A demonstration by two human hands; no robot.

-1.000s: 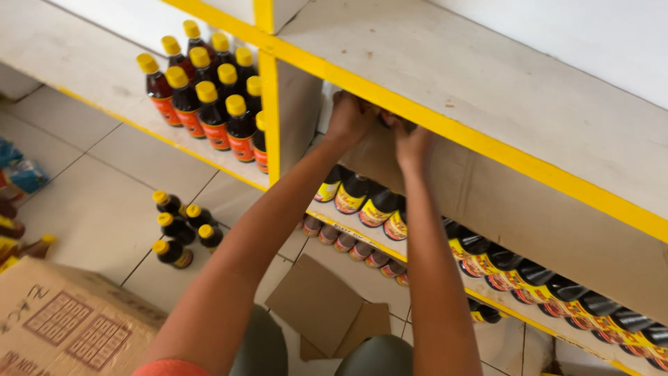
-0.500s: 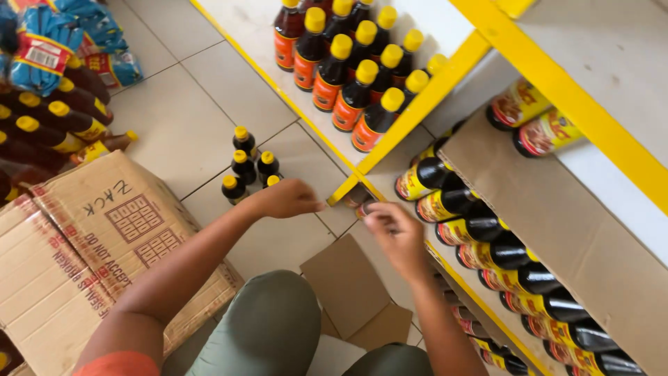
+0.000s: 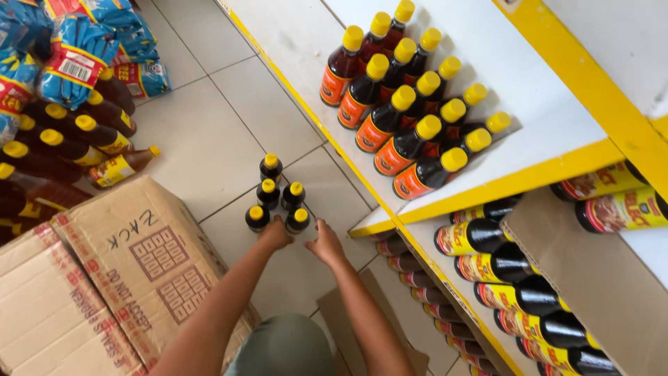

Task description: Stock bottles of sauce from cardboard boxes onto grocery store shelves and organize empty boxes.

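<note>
- The yellow-edged white shelf (image 3: 557,167) fills the right side, with upright amber bottles with yellow caps (image 3: 407,104) on its upper board and dark bottles lying on their sides (image 3: 501,268) below.
- Cardboard boxes (image 3: 104,278) stand at lower left on the tiled floor (image 3: 209,125), with blue packets (image 3: 76,56) and more bottles beyond.
- Five small dark bottles with yellow caps (image 3: 277,198) stand upright in a tight cluster on the floor, just in front of both hands.
- The left hand (image 3: 275,235) touches the nearest bottles, fingers curled; whether it grips one cannot be told.
- The right hand (image 3: 324,244) is just beside the cluster, fingers loosely bent, holding nothing visible.
- The bottles look rigid, smooth and fairly heavy for their size, likely slippery; the neck under the cap seems the surest hold.
</note>
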